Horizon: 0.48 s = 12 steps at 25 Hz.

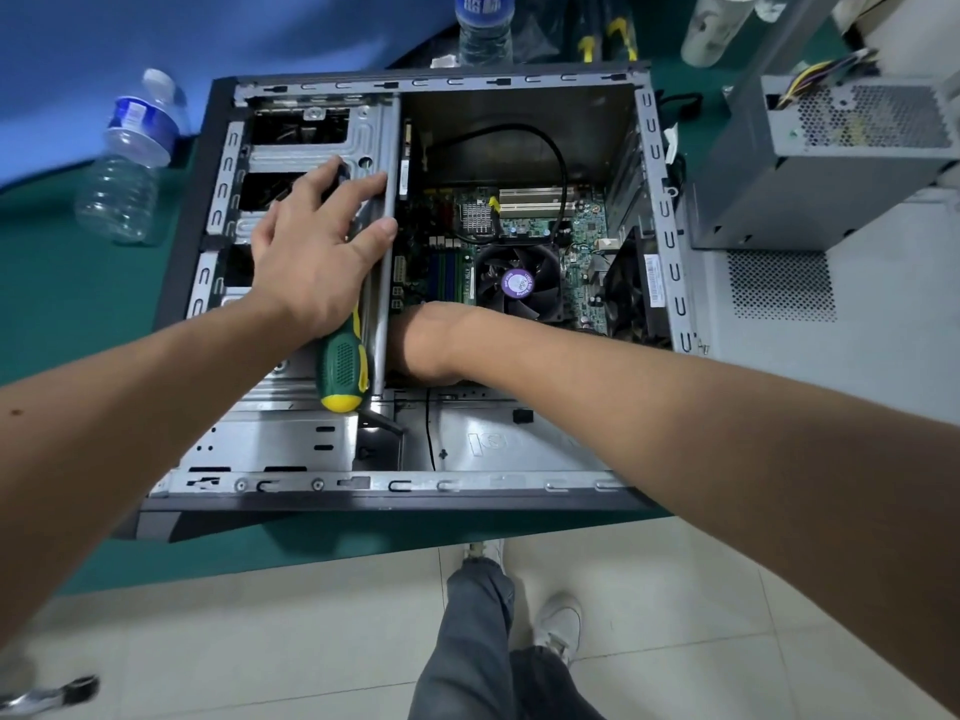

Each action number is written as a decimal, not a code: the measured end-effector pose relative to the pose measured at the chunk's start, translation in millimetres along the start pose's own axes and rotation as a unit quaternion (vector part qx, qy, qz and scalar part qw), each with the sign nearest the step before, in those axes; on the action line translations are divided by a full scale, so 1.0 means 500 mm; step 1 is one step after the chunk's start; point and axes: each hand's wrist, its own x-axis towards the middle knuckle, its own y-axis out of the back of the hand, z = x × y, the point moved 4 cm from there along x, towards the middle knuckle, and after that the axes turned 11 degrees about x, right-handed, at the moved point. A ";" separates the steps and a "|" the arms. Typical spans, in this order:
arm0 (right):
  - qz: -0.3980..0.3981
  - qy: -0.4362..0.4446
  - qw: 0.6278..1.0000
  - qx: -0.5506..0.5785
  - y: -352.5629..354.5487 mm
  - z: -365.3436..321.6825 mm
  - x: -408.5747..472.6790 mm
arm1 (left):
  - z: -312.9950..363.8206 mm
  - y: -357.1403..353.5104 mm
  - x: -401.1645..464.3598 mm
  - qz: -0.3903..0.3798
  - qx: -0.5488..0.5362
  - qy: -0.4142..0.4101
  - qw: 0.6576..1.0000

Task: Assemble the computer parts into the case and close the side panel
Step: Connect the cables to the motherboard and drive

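Head view: open computer case [171, 283] lying on its side on green table [78, 314], side opening facing up. Motherboard [587, 226] mounted inside, CPU fan [517, 283] with purple sticker near centre, black cable [558, 153] looping above it into the empty upper bay.

Left hand [311, 252] resting on the drive cage [311, 142], thumb hooked over the vertical cage rail [384, 304], fingers [322, 174] spread and mostly straight. Green-and-yellow screwdriver [343, 366] lying under the palm, handle sticking out toward the near edge; can't tell whether actually gripped or just pinned beneath the hand.

Right hand [421, 345] reaching down inside the case just right of the rail, below the fan. Only wrist and back of hand visible, fingers hidden behind the rail: grip state can't tell.

Power supply [852, 116] outside the case at right, sitting on grey side panel [831, 324], wire bundle at its top. Clear water bottle [124, 168] left of case, second bottle [483, 28] behind it. Legs and shoes visible on tiled floor [260, 641] below the table edge.
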 end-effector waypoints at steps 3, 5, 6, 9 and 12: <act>-0.040 -0.005 0.998 -0.043 0.005 -0.011 0.005 | -0.001 0.000 0.001 0.000 -0.001 -0.001 1.000; -0.070 -0.017 0.996 -0.054 0.005 -0.014 0.009 | -0.003 0.001 0.001 0.001 -0.004 -0.002 1.000; -0.084 -0.030 0.995 -0.050 0.006 -0.013 0.013 | -0.004 0.001 0.002 0.003 -0.005 -0.002 1.000; -0.044 -0.015 0.999 -0.001 0.021 -0.006 0.017 | -0.008 -0.004 0.005 0.007 -0.008 -0.001 1.000; 0.105 0.013 0.983 0.153 0.038 0.002 0.003 | -0.011 -0.007 0.005 0.010 -0.019 0.002 1.000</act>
